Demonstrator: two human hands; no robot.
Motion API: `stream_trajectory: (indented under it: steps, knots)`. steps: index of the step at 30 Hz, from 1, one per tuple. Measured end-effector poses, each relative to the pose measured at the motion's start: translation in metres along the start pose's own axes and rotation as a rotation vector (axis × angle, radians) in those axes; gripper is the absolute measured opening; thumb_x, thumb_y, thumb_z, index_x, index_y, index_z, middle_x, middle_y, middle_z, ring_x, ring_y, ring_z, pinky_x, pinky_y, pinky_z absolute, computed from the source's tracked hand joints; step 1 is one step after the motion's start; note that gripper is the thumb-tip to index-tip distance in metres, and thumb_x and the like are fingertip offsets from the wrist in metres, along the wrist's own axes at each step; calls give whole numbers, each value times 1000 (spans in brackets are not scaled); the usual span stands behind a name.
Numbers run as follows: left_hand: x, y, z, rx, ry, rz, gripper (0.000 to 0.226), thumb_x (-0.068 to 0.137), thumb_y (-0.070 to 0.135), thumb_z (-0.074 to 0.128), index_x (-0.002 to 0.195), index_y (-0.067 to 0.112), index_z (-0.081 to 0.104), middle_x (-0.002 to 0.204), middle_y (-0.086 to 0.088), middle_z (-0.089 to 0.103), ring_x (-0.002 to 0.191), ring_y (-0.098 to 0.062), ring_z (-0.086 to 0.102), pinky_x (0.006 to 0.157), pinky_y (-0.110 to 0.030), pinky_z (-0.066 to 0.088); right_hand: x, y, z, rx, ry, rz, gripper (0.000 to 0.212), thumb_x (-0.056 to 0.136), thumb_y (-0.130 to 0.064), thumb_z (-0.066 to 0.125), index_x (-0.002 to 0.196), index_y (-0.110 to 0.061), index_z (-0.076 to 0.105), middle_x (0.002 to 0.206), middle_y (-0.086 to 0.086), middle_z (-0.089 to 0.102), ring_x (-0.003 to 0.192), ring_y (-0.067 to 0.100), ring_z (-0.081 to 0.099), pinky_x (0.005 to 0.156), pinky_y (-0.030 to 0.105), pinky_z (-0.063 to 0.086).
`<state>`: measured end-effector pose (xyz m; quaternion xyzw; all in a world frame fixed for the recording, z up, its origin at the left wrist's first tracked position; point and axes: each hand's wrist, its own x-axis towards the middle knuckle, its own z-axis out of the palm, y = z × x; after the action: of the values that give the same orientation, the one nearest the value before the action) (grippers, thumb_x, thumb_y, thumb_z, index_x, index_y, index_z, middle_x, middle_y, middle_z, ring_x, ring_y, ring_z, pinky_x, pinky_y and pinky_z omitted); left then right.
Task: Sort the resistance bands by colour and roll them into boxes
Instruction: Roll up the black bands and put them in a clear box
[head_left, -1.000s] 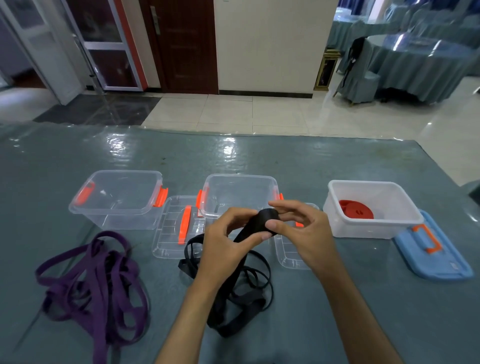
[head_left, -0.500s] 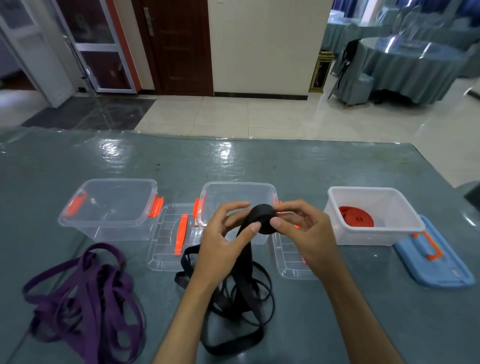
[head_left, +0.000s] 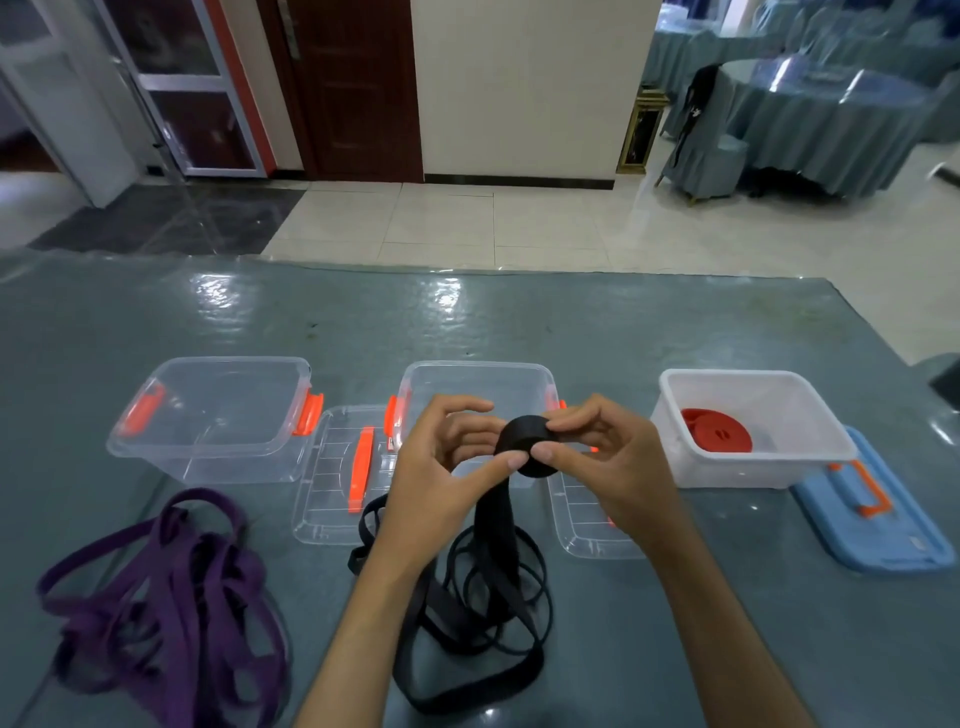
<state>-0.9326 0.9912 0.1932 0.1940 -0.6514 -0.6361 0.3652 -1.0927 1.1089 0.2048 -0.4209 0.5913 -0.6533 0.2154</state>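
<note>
Slack black rubber band (head_left: 483, 613) lies piled below my wrists. Both thumbs and fingers, left hand (head_left: 441, 478) and right hand (head_left: 602, 457), pinch its tight black coil (head_left: 527, 449); I should keep tension even. Beyond waits the clear plastic box (head_left: 478, 384).

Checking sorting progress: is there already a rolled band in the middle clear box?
No, the middle clear box shows nothing inside; the only boxed roll is the red band in the white box.

Half-rolled black band (head_left: 525, 451) trails onto loose loops below.
</note>
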Motion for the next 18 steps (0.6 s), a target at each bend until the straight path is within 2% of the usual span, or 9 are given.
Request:
stream_trajectory:
  steps: [4, 8, 12, 15, 18]
  knots:
    - [4, 7, 0, 2, 48, 46, 34, 79, 23, 93, 108, 23, 75, 109, -1, 77, 107, -25, 77, 96, -33, 61, 1, -9, 12, 39, 58, -95, 27, 84, -12, 85, 104, -28, 78, 103, -1, 80, 98, 18, 78, 79, 22, 61]
    - [12, 25, -5, 47, 29, 119, 35, 83, 10, 90, 115, 20, 80, 113, -1, 79, 109, -22, 77, 97, -31, 60, 5, -19, 22, 188, 154, -93, 17, 82, -21, 83, 98, -23, 77, 107, 3, 79, 105, 22, 76, 86, 27, 61]
    - [26, 52, -6, -58, 38, 158, 34, 85, 6, 87, 115, 18, 76, 110, -4, 81, 108, -21, 78, 92, -26, 61, 16, -31, 18, 223, 75, -71, 20, 83, -5, 85, 89, -16, 69, 109, 9, 79, 107, 24, 76, 87, 27, 61]
    - [35, 71, -1, -88, 53, 182, 34, 84, 7, 88, 115, 14, 75, 109, -6, 81, 107, -22, 78, 89, -24, 61, 28, -54, 15, 183, 113, -81, 22, 77, -19, 90, 91, -24, 73, 101, 7, 79, 98, 25, 77, 83, 31, 62]
    - [43, 89, 3, -130, 60, 226, 26, 84, 7, 86, 109, 12, 80, 108, -8, 82, 106, -23, 79, 90, -25, 60, 39, -81, 16, 223, 117, -138, 33, 75, -29, 90, 105, -33, 76, 107, 5, 79, 103, 25, 77, 82, 35, 64]
